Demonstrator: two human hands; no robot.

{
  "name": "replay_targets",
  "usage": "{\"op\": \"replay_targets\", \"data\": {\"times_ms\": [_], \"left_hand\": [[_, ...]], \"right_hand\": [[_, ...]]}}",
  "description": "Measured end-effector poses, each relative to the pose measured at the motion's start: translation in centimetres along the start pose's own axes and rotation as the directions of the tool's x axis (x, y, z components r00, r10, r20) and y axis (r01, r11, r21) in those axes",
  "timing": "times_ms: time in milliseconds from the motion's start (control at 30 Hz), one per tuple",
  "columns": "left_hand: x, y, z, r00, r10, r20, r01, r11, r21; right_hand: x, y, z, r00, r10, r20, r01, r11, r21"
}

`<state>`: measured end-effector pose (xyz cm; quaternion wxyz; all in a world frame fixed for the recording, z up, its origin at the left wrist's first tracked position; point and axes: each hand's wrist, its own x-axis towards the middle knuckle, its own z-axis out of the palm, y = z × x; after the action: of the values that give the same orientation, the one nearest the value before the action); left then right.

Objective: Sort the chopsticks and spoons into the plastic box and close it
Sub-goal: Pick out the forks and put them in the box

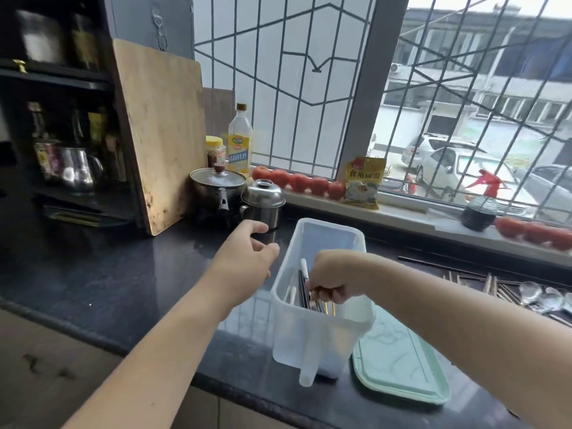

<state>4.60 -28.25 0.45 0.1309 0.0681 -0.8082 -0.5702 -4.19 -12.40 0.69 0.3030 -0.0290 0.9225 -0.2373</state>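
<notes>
Dark stone desk (130, 274) runs under a barred window, tomatoes (298, 182) lining the sill. My right hand (332, 281) reaches down inside the translucent plastic box (312, 335), its grip closed around dark chopsticks (305, 289) standing in it. My left hand (247, 258) hovers beside the box, fingers loosely curled, holding nothing. A pale green lid (399, 363) lies flat right of the box; spoons (544, 300) and more chopsticks rest farther right.
</notes>
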Motion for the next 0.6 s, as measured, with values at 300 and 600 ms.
{"op": "replay_targets", "data": {"times_ms": [300, 600], "left_hand": [[-1.4, -1.5, -1.5, 0.999, 0.018, 0.032, -0.017, 1.000, -0.020], [-1.6, -0.7, -1.8, 0.997, 0.024, -0.069, -0.029, 0.997, -0.070]], "right_hand": [[-0.5, -1.8, 3.3, 0.995, 0.059, 0.076, -0.026, 0.925, -0.378], [1.6, -1.0, 3.2, 0.993, 0.107, 0.050, -0.091, 0.964, -0.251]]}}
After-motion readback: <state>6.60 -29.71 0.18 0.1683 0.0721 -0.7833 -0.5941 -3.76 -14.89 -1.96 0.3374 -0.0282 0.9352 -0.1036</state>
